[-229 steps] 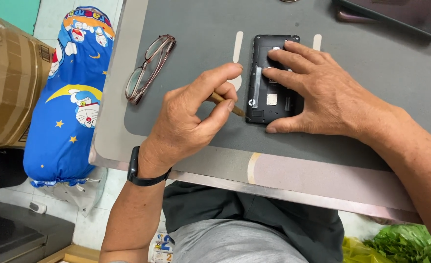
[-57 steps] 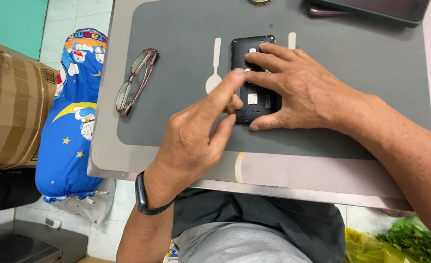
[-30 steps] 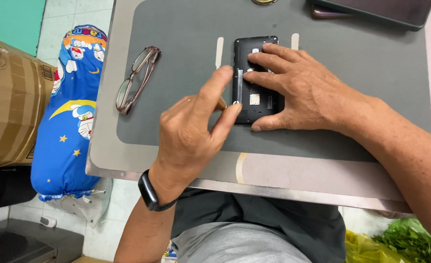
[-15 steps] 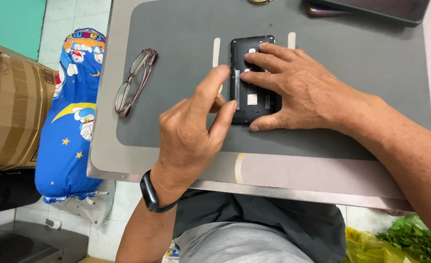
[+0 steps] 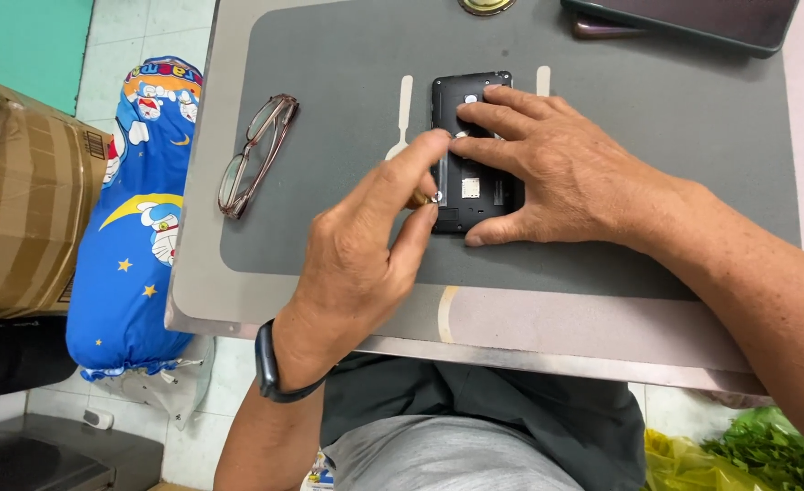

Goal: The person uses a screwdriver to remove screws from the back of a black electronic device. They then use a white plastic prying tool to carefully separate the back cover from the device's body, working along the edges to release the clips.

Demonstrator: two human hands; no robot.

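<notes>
Opened black phone [image 5: 475,186], back cover off and inner parts showing, flat on a grey mat [image 5: 347,55] near the middle of the bench [image 5: 557,332]. Right hand [image 5: 557,173] spread flat over the phone, fingers open and pressing down on its upper half, thumb along the lower edge; pinning rather than gripping. Left hand [image 5: 366,245] reaching in from the lower left, index finger and thumb pinched shut on a small tool [image 5: 423,195] with a brownish handle and a metal tip, tip touching the phone's left edge. Black band [image 5: 270,368] on the left wrist.

Two pale flat prying sticks on the mat: one [image 5: 404,114] just left of the phone, partly behind the left fingertips, another [image 5: 543,80] just right of the phone's top, above the right hand. Folded glasses [image 5: 256,155] on the mat's left side, well apart from the phone. Dark tablet [image 5: 693,18] at the bench's far right corner; round brass-coloured object [image 5: 486,5] at the top edge, cut off. Blue cartoon-print pillow [image 5: 138,209] and cardboard box [image 5: 25,209] beside the bench on the left. Green leaves [image 5: 766,450] at lower right.
</notes>
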